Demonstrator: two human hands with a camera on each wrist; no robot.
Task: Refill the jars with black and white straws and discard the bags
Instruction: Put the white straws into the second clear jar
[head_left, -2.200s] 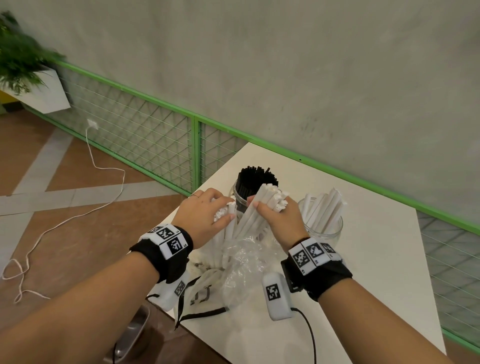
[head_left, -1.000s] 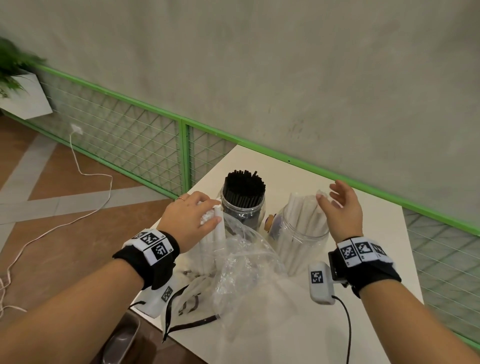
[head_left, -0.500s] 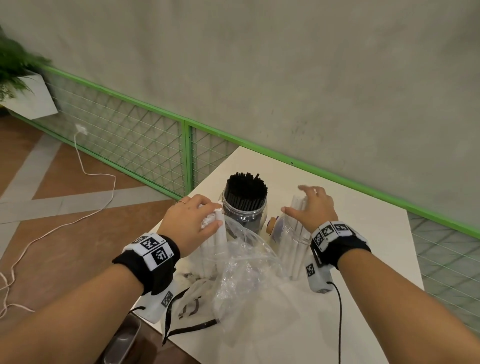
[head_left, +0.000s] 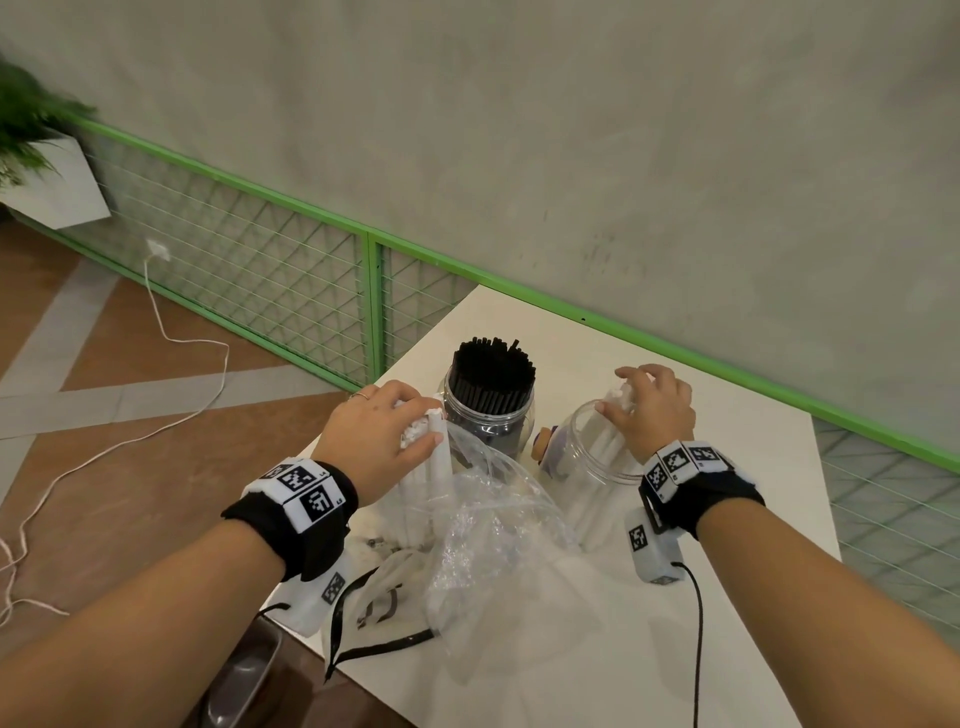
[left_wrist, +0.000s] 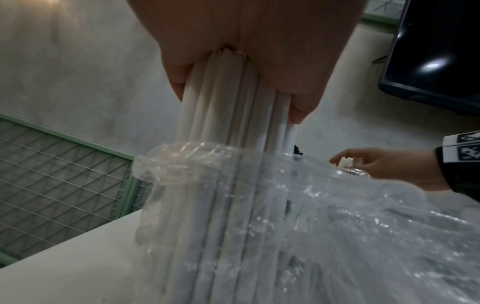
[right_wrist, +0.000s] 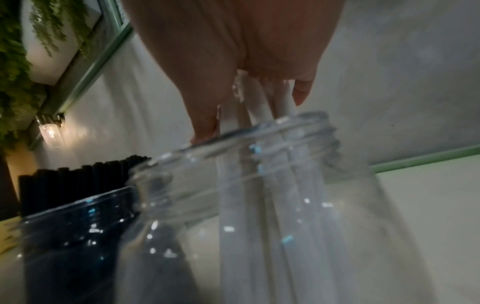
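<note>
Straws upright: left hand (head_left: 382, 439) grips white bundle (left_wrist: 228, 115) in plastic bag (head_left: 498, 525), just left of clear jar (head_left: 597, 467); right hand (head_left: 652, 410), nearer, pinches few straw tops inside jar.

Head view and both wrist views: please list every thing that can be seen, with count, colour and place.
black straws jar: one, clear, packed with black straws, far left on the table
white straws jar: one, clear, partly filled, right of the black one
white straws: one bundle, standing in the bag
plastic bag: one, clear, crumpled, near the table edge
small bottle: one, cork-topped, between the jars
table: one, white
railing: green, wire mesh, along the wall
cable: one, white, on the floor
planter: one, white, green plant, far left
left hand: grips the bundle's top
right hand: holds a few white straws in the jar mouth
</note>
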